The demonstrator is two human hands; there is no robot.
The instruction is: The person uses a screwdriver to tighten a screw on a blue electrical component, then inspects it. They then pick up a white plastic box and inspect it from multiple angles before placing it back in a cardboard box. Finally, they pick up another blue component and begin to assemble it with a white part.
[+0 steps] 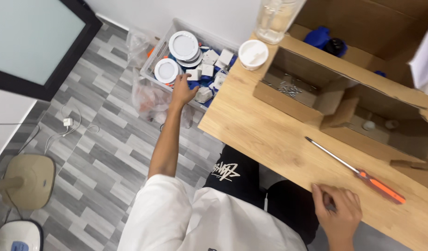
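My left hand [182,90] reaches down over a clear plastic bin [154,55] on the floor, fingers spread among small white parts [206,70] and blue pieces inside it. Round white light fittings [183,45] lie at the bin's far end. My right hand [337,211] rests at the near edge of the wooden table [269,135], its fingers curled around something small that I cannot make out. A screwdriver [358,173] with an orange handle lies on the table just beyond that hand.
Open cardboard boxes [295,100] stand on the table, one holding metal screws. A white lidded tub [253,53] and a clear jar [274,18] sit at the table's far corner. Plastic bags [149,100], a fan base [30,179] and a cable lie on the grey floor.
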